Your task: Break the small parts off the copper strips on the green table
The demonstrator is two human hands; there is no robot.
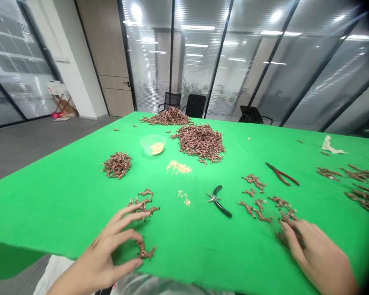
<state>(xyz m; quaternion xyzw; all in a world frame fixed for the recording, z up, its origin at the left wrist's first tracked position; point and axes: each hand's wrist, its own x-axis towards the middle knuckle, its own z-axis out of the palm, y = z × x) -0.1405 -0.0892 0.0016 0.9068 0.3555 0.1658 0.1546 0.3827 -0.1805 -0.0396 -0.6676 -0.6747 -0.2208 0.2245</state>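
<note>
The left hand [110, 250] sits at the lower left of the frame with its fingers spread and curled, not clamped on anything; its thumb and forefinger bracket a small copper piece [146, 250] lying on the green worktop [58, 200] near the front edge, and its longer fingertips reach to a loose cluster [143, 203] of the same copper pieces just above. The right hand [318, 256] lies at the lower right, palm down, fingers slightly parted, their tips touching the near end of a scatter [264, 205] of copper pieces that spreads up and left from it; whether it grips any piece I cannot tell. Between the two hands, nearer the middle of the frame, lie black-handled pliers [219, 201], and up and right of the scatter lie red-handled pliers [282, 174]. A few yellowish grains [184, 197] sit left of the black pliers, with a larger patch of grains [178, 166] above them. Further up, a clear bowl [153, 144] holds more of that yellowish stuff. Left of it is a small heap [117, 164] of copper pieces, right of it a big heap [202, 142], and behind that a far heap [167, 117] near the worktop's back edge. More copper pieces [361, 186] trail along the right edge of the frame, with a white scrap [330, 146] above them. Black chairs [195, 105] stand behind the worktop before glass walls.
</note>
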